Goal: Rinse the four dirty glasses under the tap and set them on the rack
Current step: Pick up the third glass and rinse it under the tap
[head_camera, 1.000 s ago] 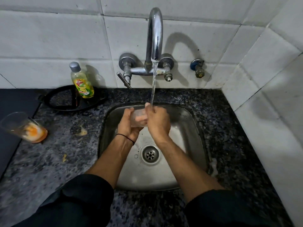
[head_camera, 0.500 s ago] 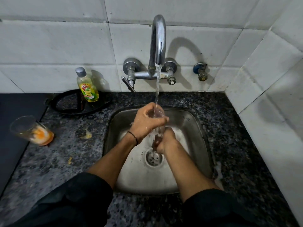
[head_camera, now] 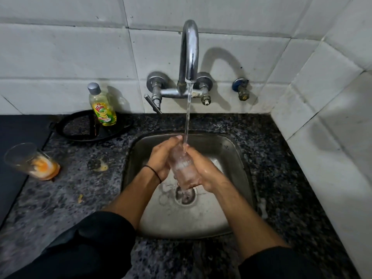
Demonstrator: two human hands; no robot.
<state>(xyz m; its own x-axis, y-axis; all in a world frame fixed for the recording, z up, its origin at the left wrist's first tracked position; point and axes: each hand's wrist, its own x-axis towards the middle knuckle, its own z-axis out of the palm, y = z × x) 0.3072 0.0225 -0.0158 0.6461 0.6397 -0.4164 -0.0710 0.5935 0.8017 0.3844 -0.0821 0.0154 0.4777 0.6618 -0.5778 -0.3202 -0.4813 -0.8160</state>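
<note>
Nearest to us, two dark sleeves [head_camera: 84, 244] frame the bottom of the view, and two bare forearms reach forward over one steel sink [head_camera: 231, 150] set into the speckled stone surface [head_camera: 281, 178]. Our left hand [head_camera: 161, 158] is wrapped around the left side of one clear glass [head_camera: 182, 168], fingers curled over its upper part; a thin black band [head_camera: 153, 172] circles that wrist. Our right hand [head_camera: 203, 170] is closed on the glass's right side and lower end. We hold this glass tilted above the one drain [head_camera: 185, 195], its far end up under the stream of water [head_camera: 187, 117].

Farther left on the surface, well apart from the sink, one dirty glass [head_camera: 30, 161] stands with orange residue at its bottom. So we count two glasses in view. Behind it, against the tiled wall [head_camera: 60, 57], one yellow dish-soap bottle [head_camera: 102, 105] stands on one black ring-shaped stand [head_camera: 66, 133]. At the wall, one curved tap [head_camera: 189, 53] runs, and one small valve [head_camera: 241, 89] sits to its right.

Half a second ago our left hand was on top and the right one below, near the drain; now they flank the glass side by side.
</note>
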